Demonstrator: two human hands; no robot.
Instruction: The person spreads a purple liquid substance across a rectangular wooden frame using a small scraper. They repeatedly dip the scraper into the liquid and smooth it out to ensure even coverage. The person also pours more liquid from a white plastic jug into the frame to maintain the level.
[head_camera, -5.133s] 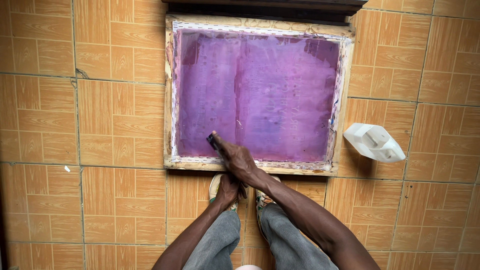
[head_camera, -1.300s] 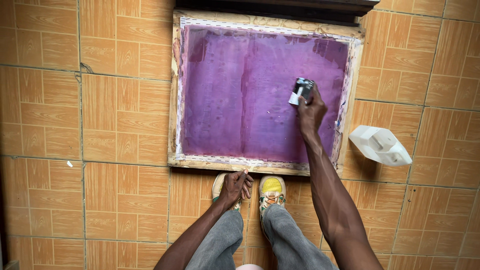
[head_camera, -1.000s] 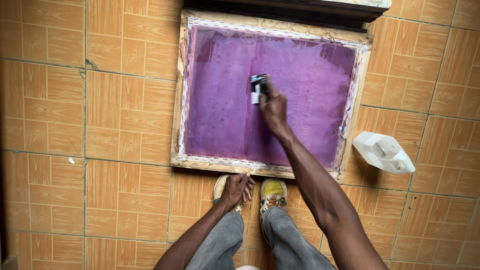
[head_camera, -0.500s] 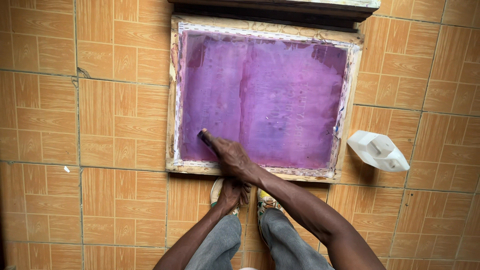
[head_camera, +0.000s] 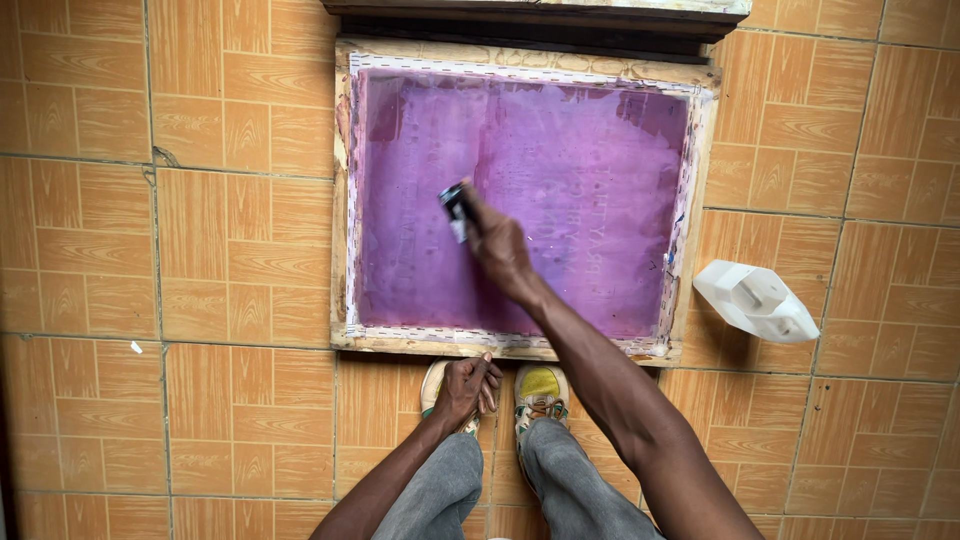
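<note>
On an orange tiled floor (head_camera: 200, 250), we see the right hand (head_camera: 497, 243) closed around a small dark scrubber (head_camera: 455, 208), partly hidden, on the purple screen-printing frame (head_camera: 520, 200); the left hand (head_camera: 465, 385), loosely curled, rests on a shoe (head_camera: 540, 385).

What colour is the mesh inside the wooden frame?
Purple, patchy, on the mesh in the wooden frame; head view.

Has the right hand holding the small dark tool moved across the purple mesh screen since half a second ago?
Yes. The right hand has gone from the wooden frame's near-left corner up toward the middle of the purple mesh screen.
</note>
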